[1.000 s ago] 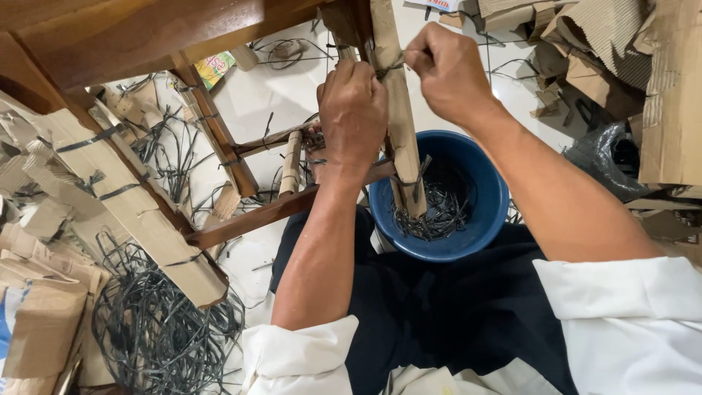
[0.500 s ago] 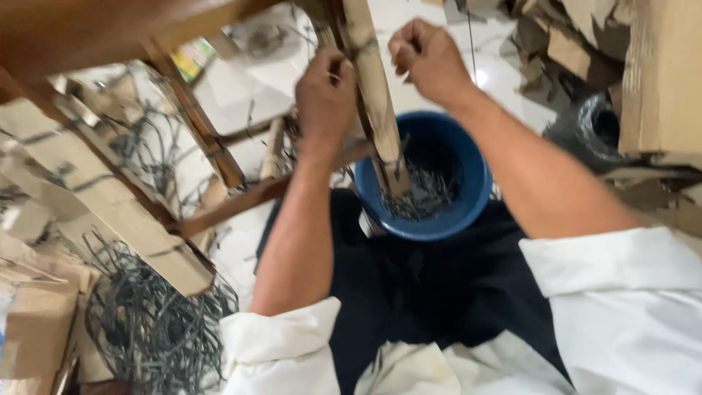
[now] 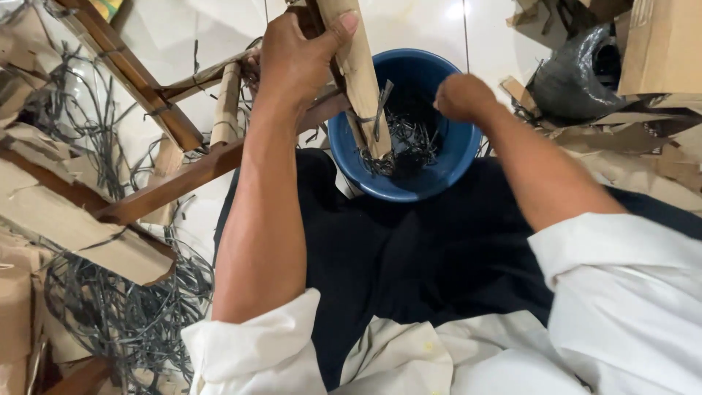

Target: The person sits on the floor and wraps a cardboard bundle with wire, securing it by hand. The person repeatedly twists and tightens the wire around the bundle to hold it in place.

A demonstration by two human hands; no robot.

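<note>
Left hand: I see my left hand (image 3: 296,62) wrapped tight round the wooden leg (image 3: 356,69).
Right hand: my right hand (image 3: 462,96), fist-closed over the blue bucket (image 3: 446,164); contents hidden, can't tell.
Done: dark strips (image 3: 406,143) already in bucket.
Left: one strap (image 3: 376,117) on the leg; frame (image 3: 157,183) beyond looks wrapped.

Paper-wrapped wooden leg (image 3: 360,69) over blue bucket (image 3: 446,167)

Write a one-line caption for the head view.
Left hand grips a paper-wrapped wooden leg; right hand reaches over a blue bucket.
</note>
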